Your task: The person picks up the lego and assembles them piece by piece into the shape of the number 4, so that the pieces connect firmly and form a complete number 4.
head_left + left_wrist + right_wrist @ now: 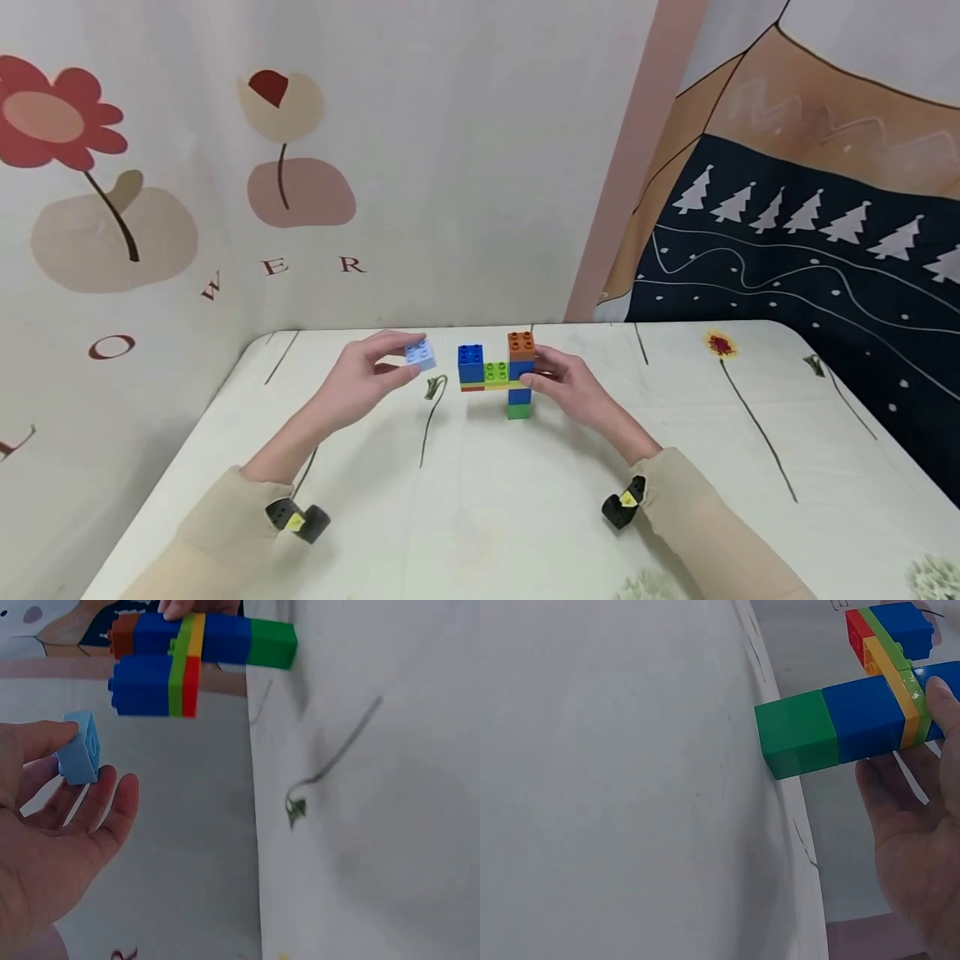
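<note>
My left hand (363, 375) pinches a light blue toy brick (421, 356) between thumb and fingers, left of the brick build and apart from it. In the left wrist view the hollow underside of this brick (91, 748) faces the build. My right hand (572, 387) holds the build by the upper blue brick (521, 368) of its right column. That column has an orange brick (521, 345) on top and a green brick (518, 411) at the bottom. From it a thin lime layer (496, 373) reaches left, with a blue stack (470, 363) on its far end and red below.
A white table cloth (465, 517) printed with flowers and stems lies under both hands. Behind it hangs a pale curtain (465, 167) with flower prints and letters, and a dark tree-patterned cloth (787, 258) at right. Each sleeve carries a small black wrist camera (621, 504).
</note>
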Tool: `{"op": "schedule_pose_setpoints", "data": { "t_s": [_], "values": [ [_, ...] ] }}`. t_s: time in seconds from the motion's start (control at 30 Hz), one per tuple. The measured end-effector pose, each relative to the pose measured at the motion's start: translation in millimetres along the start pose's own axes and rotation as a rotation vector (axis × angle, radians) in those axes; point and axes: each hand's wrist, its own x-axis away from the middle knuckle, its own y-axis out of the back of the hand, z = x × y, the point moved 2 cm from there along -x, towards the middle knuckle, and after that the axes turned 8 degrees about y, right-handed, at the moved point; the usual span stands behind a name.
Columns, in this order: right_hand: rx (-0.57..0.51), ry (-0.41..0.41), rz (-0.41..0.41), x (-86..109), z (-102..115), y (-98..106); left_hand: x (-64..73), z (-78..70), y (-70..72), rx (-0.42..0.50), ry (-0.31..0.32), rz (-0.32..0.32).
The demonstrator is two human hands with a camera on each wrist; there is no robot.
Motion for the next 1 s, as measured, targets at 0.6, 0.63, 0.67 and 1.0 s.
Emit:
{"op": "schedule_pose_setpoints", "data": {
  "t_s": [0.6,0.63,0.67,1.0],
  "values": [
    [-0.019,-0.005,0.013,-0.7,-2.9,-2.3,-27.1,-20.1,-35.1,0.095,0.065,0.074],
    [-0.018,-0.004,0.013,-0.5,-3.0,-1.9,-27.8,-19.5,-35.6,0.103,0.076,0.076],
    [-0.016,-0.002,0.014,-0.3,-3.2,-1.6,-28.5,-18.8,-36.2,0.114,0.085,0.079],
    [-0.036,-0.003,0.008,-0.5,-3.1,0.9,-32.4,-11.5,-43.3,0.26,0.111,0.143]
  ]
}}
